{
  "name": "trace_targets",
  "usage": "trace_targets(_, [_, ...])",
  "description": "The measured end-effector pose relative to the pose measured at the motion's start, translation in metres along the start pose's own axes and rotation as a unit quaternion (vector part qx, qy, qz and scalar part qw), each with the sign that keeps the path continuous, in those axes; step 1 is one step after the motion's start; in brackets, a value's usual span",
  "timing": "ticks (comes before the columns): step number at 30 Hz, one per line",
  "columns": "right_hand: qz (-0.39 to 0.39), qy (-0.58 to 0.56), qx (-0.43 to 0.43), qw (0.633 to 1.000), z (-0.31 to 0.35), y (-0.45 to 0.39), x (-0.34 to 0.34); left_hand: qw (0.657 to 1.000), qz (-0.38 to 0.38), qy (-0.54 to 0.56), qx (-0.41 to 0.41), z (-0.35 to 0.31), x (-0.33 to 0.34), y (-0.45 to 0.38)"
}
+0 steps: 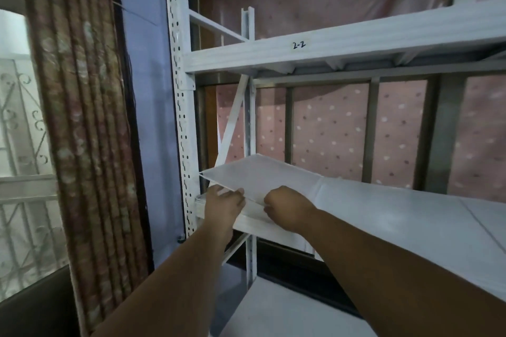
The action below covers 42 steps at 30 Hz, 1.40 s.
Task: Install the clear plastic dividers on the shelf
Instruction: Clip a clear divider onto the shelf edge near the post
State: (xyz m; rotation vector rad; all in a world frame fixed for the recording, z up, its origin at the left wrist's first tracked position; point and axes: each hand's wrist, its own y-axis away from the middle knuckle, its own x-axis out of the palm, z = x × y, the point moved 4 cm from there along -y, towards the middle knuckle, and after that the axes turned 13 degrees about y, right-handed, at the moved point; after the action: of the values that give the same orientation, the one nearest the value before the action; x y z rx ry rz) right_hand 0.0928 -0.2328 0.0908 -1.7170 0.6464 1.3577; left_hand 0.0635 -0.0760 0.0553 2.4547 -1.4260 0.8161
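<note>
A clear plastic divider sheet [260, 176] is tilted up at the left end of the lower white shelf [397, 208], its front-left corner raised above the shelf's front edge. My left hand [223, 204] pinches the sheet's near edge from below, by the left upright. My right hand [287, 206] is closed on the same near edge a little to the right. The far edge of the sheet rests on the shelf surface.
A white perforated upright [180, 107] stands just left of my hands. The upper shelf beam [328, 48] is marked "2-2". A pink dotted cloth [328, 128] hangs behind the rack. A patterned curtain [82, 117] and a grilled window are at the left.
</note>
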Motion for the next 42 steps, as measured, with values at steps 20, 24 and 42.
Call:
trace_targets(20, [-0.120, -0.047, 0.202, 0.971, -0.226, 0.175, -0.104, 0.961, 0.256, -0.088, 0.046, 0.040, 0.312, 0.162])
trace_targets(24, [-0.117, -0.051, 0.241, 0.962, -0.274, 0.232, -0.120, 0.946, 0.300, -0.117, 0.040, 0.060, 0.366, 0.209])
trace_targets(42, [-0.105, -0.005, 0.454, 0.885, -0.451, 0.508, -0.202, 0.841, 0.499, -0.204, 0.043, 0.121, 0.563, 0.487])
